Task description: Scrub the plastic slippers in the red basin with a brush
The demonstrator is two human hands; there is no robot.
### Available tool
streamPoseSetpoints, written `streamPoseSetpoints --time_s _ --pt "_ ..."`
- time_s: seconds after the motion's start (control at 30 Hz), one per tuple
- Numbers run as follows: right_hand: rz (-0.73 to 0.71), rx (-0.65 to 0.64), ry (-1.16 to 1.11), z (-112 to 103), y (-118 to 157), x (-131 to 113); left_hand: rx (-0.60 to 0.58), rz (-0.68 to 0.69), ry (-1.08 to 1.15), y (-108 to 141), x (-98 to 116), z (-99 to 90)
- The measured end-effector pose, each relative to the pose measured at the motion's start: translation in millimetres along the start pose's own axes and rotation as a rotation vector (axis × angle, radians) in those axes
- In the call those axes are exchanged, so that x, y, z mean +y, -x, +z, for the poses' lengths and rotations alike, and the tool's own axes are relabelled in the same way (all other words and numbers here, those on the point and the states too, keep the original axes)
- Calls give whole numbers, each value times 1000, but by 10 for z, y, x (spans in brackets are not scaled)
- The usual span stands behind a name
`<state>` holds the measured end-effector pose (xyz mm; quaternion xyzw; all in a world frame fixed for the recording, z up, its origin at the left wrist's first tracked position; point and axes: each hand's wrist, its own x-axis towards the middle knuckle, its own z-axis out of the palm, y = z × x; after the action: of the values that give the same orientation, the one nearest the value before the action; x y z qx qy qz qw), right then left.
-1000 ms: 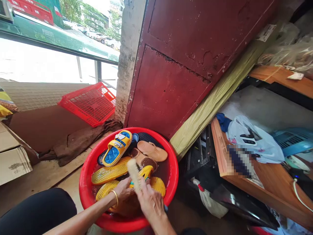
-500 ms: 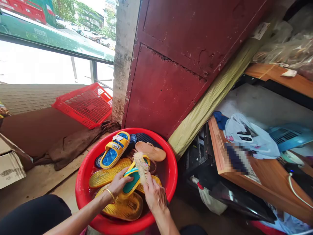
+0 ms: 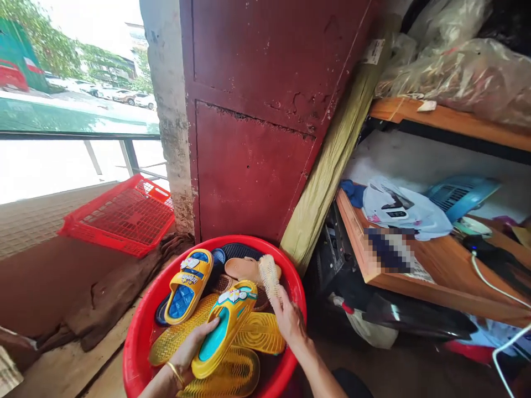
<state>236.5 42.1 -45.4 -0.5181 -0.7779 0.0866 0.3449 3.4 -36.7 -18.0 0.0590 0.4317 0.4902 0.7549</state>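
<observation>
A red basin point(image 3: 136, 331) holds water and several sandals and slippers. My left hand point(image 3: 193, 342) grips a yellow slipper with a teal insole point(image 3: 215, 334), held above the others with its top side up. In my right hand point(image 3: 290, 320) is a pale bristle brush point(image 3: 269, 276), raised to the right of that slipper and apart from it. A yellow sandal with a blue insole point(image 3: 182, 301) leans at the basin's left side. A tan sandal point(image 3: 240, 269) lies near the back, and yellow slippers point(image 3: 261, 333) lie sole up beneath my hands.
A red plastic crate point(image 3: 120, 218) rests at the left by brown cloth point(image 3: 108, 287). Behind the basin stands a dark red door point(image 3: 249, 166). On the right, a wooden shelf point(image 3: 448, 282) bears a white plastic bag point(image 3: 402, 213) and a blue fan point(image 3: 464, 193).
The brush has come off the slipper and moved right with my right hand. The slipper is turned so its strap and insole show more. The camera view has shifted to the right.
</observation>
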Motion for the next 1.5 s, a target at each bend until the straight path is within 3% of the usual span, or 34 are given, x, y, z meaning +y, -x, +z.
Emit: streamPoseSetpoints --time_s 0.07,0.2,0.23,0.33,0.4,0.53,0.6,0.73,0.83,0.93,1.0,1.07,1.17,1.3,1.4,1.5 --pt "-99 6 -17 14 63 -72 39 0 40 -2 -1 -39" --pt "-470 -49 31 104 96 -237 123 20 44 -97 -24 -129" --pt "-471 -31 61 110 50 -231 135 22 45 -129 -36 -146" --pt "-263 63 118 76 -102 -115 140 32 62 -208 -62 -190" --pt "-209 89 111 71 -91 -71 149 18 65 -238 -57 -211" --pt "-441 -42 91 186 159 -234 155 1 85 -243 -2 -231" --pt "-448 -125 148 219 186 -317 143 4 88 -240 32 -227" --pt "-53 -219 324 116 -48 -217 202 100 -11 -293 78 -211" --pt "94 -267 427 52 -91 -77 251 320 -250 -415 79 -255" --pt "76 -349 471 121 101 -54 369 565 -620 -590 44 -397" --pt "52 -399 476 209 256 -85 415 639 -860 -705 7 -518" --pt "45 -417 485 293 357 -115 403 655 -1049 -800 -29 -611" --pt "73 -397 498 357 369 -119 407 539 -1279 -893 -77 -646" --pt "87 -343 421 312 247 -79 454 416 -1356 -934 -111 -590" --pt "67 -314 334 245 210 -80 455 446 -1298 -904 -73 -566" --pt "-62 -260 230 217 266 -112 417 505 -1213 -817 5 -557"
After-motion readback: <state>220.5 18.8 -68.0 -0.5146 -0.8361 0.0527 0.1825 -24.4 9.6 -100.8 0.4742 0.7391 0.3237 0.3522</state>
